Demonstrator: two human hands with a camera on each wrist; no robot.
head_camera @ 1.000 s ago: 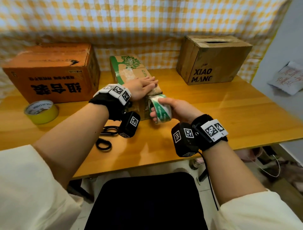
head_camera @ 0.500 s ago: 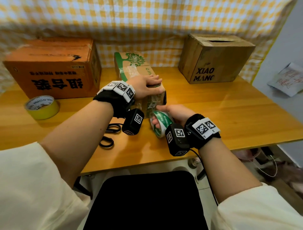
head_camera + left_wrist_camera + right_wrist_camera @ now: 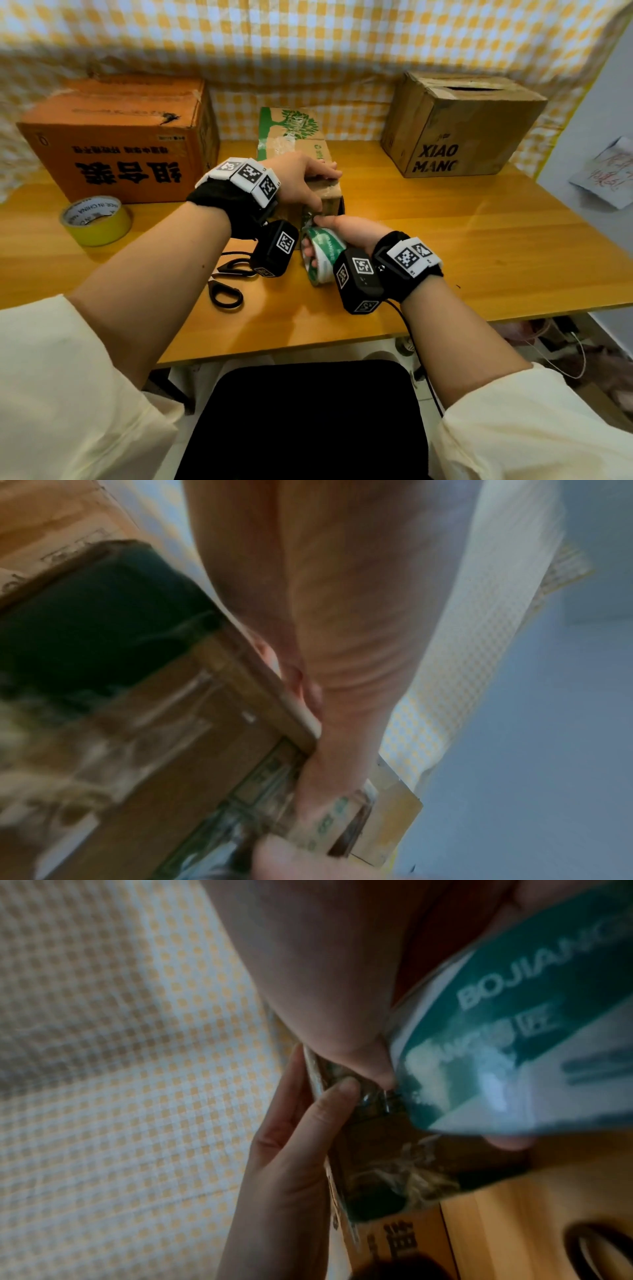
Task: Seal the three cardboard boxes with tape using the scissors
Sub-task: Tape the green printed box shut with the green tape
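The small cardboard box (image 3: 297,127) with a green tree print lies in the middle of the table. My left hand (image 3: 301,181) rests with straight fingers on the top of its near end, and the thumb presses the tape strip against the front face (image 3: 394,1164). My right hand (image 3: 356,233) grips the green and white tape roll (image 3: 323,255) just below, in front of the box, close to the table. Black scissors (image 3: 226,284) lie on the table under my left wrist. The orange box (image 3: 116,137) stands at the left, the brown box (image 3: 462,126) at the right.
A yellow tape roll (image 3: 96,219) lies in front of the orange box. The wooden table (image 3: 479,246) ends at a checked cloth behind. A black chair seat (image 3: 301,421) is below the near edge. Paper hangs on the wall (image 3: 606,171) at the right.
My right hand has drawn the tape roll down from the box's top edge over its front face toward the table. My left thumb has come down onto the front face.
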